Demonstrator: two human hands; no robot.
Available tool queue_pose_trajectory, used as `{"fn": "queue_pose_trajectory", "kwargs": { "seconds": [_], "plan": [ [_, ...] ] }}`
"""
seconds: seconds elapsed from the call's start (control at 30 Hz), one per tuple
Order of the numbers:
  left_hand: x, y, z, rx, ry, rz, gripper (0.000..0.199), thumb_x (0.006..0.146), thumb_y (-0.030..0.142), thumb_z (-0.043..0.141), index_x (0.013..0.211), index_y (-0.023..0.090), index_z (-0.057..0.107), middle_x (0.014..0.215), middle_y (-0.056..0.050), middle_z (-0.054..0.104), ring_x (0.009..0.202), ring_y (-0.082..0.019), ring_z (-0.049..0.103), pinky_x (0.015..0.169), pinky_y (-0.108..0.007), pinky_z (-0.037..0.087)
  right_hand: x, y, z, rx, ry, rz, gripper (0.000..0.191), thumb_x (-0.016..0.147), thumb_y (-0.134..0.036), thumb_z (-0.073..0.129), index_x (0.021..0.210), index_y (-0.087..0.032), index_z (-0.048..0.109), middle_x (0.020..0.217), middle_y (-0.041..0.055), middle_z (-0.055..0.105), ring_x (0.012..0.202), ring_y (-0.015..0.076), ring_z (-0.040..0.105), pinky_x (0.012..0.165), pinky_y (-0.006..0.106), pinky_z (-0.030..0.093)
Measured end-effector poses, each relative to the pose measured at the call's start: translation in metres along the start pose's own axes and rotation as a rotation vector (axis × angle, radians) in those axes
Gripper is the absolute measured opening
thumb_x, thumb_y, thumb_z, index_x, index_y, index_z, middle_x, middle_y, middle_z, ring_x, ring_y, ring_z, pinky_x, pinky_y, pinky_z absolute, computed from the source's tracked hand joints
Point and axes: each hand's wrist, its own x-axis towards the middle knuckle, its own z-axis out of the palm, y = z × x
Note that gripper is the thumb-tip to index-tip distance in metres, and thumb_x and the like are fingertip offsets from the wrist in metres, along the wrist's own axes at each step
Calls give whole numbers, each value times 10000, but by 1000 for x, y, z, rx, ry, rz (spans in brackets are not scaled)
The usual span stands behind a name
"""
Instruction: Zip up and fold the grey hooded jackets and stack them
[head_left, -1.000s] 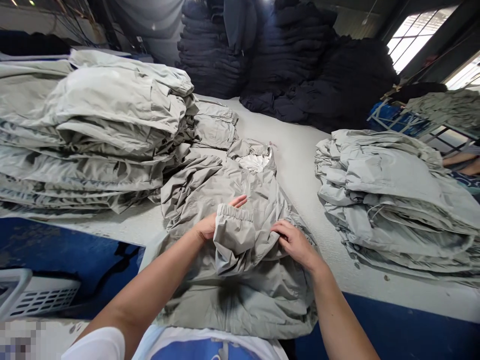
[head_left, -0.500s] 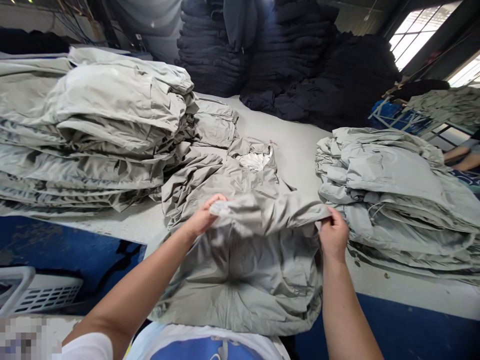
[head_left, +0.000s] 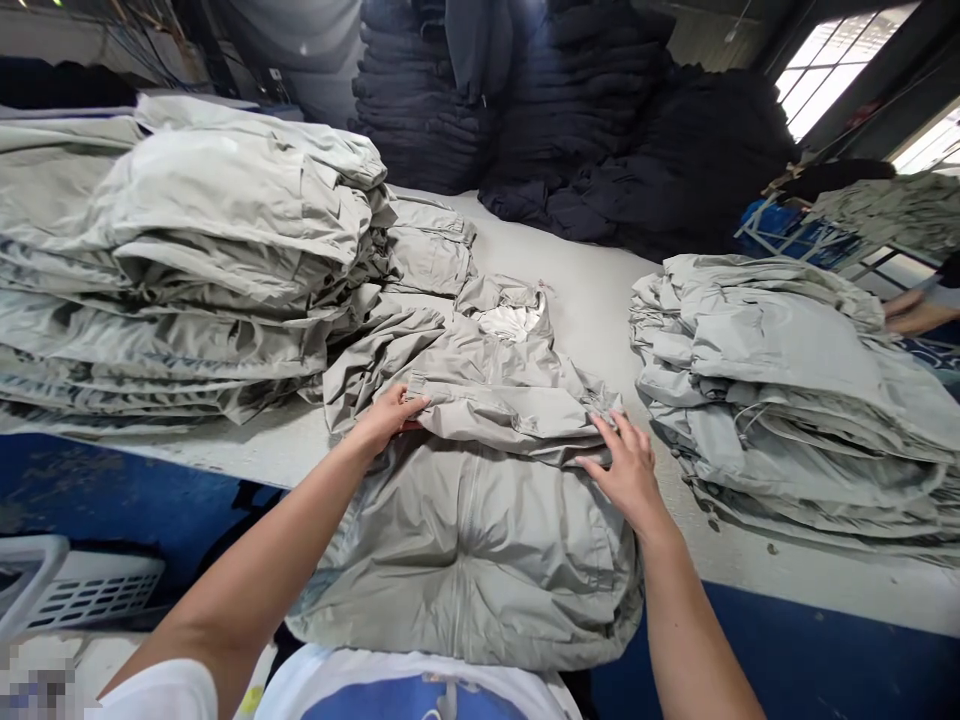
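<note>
White table bears a grey jacket; left hand grips its sleeve, right hand lies open against it.

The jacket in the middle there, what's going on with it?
The left hand pinches the cuff end of a jacket sleeve laid across its front, while the right hand rests on the sleeve's other end. The jacket lies front up on the table, between two piles of similar clothes.

Garment workshop, stacked jackets on worktable.
</note>
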Motion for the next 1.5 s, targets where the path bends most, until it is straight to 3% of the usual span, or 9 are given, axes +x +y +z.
{"fn": "queue_pose_trajectory", "kwargs": {
  "seconds": [0.17,0.3,0.47,0.6,0.73,0.93,1.1,1.3,1.5],
  "plan": [
    [5,13,6,-49,-9,335,686,773,488,835,1362,251,575,975,-9,718,655,-121,636,604,-229,530,19,30,2,140,129,142,334,924,-465,557,958,-252,811,986,107,791,1034,312,656,1017,513,508],
    [17,7,-5,364,85,275,763,787,370,808,1484,212,539,862,-19,696,629,-191,654,667,-332,570,27,46,-2,109,127,178,325,883,-437,565,958,-250,820,1024,109,799,1062,315,659,1053,533,501],
    [18,-5,-5,973,256,604,524,908,257,660,1428,194,642,1335,-166,667,1282,-372,612,1149,-517,460,26,5,-4,56,152,-34,333,982,-378,530,1074,-254,825,1198,121,781,1268,332,617,1169,589,433],
    [17,-11,21,1151,4,769,407,1058,346,461,1372,255,705,1445,-119,659,1390,-311,552,1226,-486,395,34,-47,17,101,-23,-250,389,1064,-386,467,1309,-296,755,1368,91,732,1412,306,557,1265,606,317],
    [24,-32,41,1401,-105,668,591,1064,489,468,1602,245,497,1715,-143,396,1610,-368,300,1305,-655,159,39,-67,64,-72,-263,-241,551,1047,-500,523,1567,-318,548,1699,96,425,1627,371,236,1288,710,123],
    [27,-40,28,1543,-172,566,604,1090,494,370,1622,224,464,1738,-132,340,1641,-333,251,1311,-639,180,35,-47,95,-198,-426,-209,627,1079,-592,394,1646,-327,427,1727,83,377,1622,344,267,1300,657,161],
    [34,-9,-5,1571,139,563,588,1090,411,357,1599,143,484,1752,-163,300,1643,-334,243,1321,-557,230,33,-45,92,-261,-433,-209,625,1091,-581,348,1662,-333,401,1736,63,359,1630,319,251,1315,618,155],
    [62,41,-41,1532,390,326,580,994,104,371,1558,59,497,1722,-217,346,1612,-332,315,1285,-497,306,32,-48,94,-297,-424,-189,610,1092,-562,372,1664,-349,395,1736,53,361,1631,311,254,1320,591,165],
    [68,69,-54,1444,483,198,389,955,134,460,1271,54,672,1153,-282,756,1139,-393,721,953,-479,558,31,-53,89,-270,-446,-157,614,1091,-542,398,1664,-321,400,1742,61,344,1639,308,234,1330,587,130]
  ]
}}
